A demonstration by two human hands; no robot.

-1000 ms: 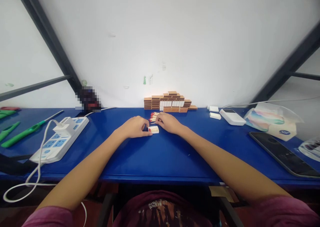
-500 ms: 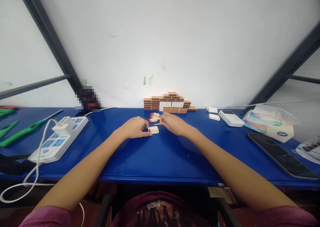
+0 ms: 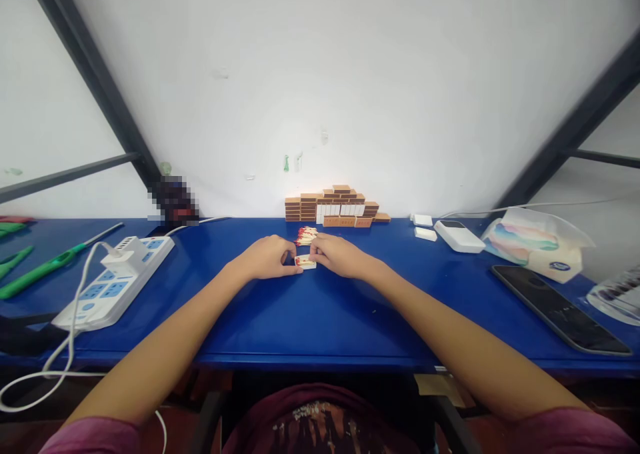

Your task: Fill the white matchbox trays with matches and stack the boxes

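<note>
A small open matchbox tray (image 3: pixel 306 262) with red-tipped matches in it lies on the blue table (image 3: pixel 320 314). My left hand (image 3: pixel 270 257) is curled and holds the tray's left end. My right hand (image 3: pixel 336 254) has its fingers pinched at the tray's right side; what they pinch is too small to make out. A loose pile of red-tipped matches (image 3: pixel 306 235) lies just behind the hands. A stack of brown and white matchboxes (image 3: pixel 335 207) stands against the wall.
A white power strip (image 3: pixel 113 281) with its cable lies at the left, green lighters (image 3: pixel 35 271) beyond it. At the right are small white boxes (image 3: pixel 423 227), a white device (image 3: pixel 459 235), a tissue pack (image 3: pixel 540 244) and a dark phone (image 3: pixel 560 307).
My right hand reached back to the match pile, then came forward to the tray's right side. My left hand stayed on the tray.
</note>
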